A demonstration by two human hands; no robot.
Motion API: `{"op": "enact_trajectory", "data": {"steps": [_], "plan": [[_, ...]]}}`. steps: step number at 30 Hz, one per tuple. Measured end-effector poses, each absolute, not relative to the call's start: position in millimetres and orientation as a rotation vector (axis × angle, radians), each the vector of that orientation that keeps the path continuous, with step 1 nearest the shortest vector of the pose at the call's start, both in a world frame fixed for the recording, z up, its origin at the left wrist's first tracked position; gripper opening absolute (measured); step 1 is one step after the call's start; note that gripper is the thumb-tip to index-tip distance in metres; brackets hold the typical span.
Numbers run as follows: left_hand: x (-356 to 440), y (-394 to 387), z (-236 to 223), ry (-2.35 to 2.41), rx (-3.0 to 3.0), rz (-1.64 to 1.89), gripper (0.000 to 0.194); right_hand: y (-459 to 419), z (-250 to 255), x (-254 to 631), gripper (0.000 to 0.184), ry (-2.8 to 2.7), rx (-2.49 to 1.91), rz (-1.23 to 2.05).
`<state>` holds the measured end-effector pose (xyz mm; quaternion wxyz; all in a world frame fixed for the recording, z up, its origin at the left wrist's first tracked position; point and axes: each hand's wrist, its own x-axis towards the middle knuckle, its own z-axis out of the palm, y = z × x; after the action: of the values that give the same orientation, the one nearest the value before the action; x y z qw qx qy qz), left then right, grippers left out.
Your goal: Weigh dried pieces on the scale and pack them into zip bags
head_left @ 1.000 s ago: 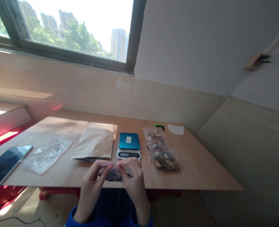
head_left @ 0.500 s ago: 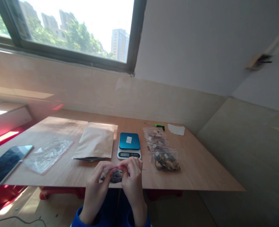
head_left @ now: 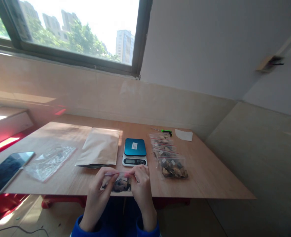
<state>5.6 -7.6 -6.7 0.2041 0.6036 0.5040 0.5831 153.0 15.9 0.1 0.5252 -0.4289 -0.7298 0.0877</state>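
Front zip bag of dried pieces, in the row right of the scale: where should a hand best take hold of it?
Pinch the red-lined zip seal of the front zip bag from above with the right hand, coming in at the seal's right end. The seal is a flat strip, whereas the bag's lower part bulges with lumpy pieces, and the next bag lies close behind its left end.

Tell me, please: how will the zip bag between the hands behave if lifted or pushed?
The zip bag will likely flop, since its thin clear plastic looks soft. It is probably light for its size, as the dark pieces look dry. Those pieces may shift inside.
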Motion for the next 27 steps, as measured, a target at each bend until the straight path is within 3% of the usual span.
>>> {"op": "enact_trajectory", "data": {"steps": [5, 9, 12, 16, 23, 27], "plan": [[3.0, -7.2, -6.2, 1.380, 1.665, 1.566, 0.016, 15.5, 0.3, 152.2, 0.024, -1.746, -1.018, 0.190], [-3.4, -7.5, -6.6, 1.353, 1.721, 1.588, 0.010, 18.4, -0.9, 157.0, 0.008, -1.804, -0.987, 0.299], [-7.0, -10.2, -4.7, 1.368, 1.682, 1.629, 0.008, 22.6, -4.6, 162.6, 0.027, -1.808, -0.997, 0.373], [-8.6, -12.7, -1.8, 1.374, 1.681, 1.621, 0.007, 25.5, -8.1, 170.1, 0.016, -1.806, -0.981, 0.391], [-3.4, -12.7, -5.9, 1.374, 1.592, 1.579, 0.012, 16.0, -1.7, 167.0, 0.028, -1.719, -1.037, 0.247], [-2.7, -12.5, -7.5, 1.414, 1.519, 1.612, 0.015, 18.0, -1.2, 166.7, 0.024, -1.756, -1.016, 0.237]]}}
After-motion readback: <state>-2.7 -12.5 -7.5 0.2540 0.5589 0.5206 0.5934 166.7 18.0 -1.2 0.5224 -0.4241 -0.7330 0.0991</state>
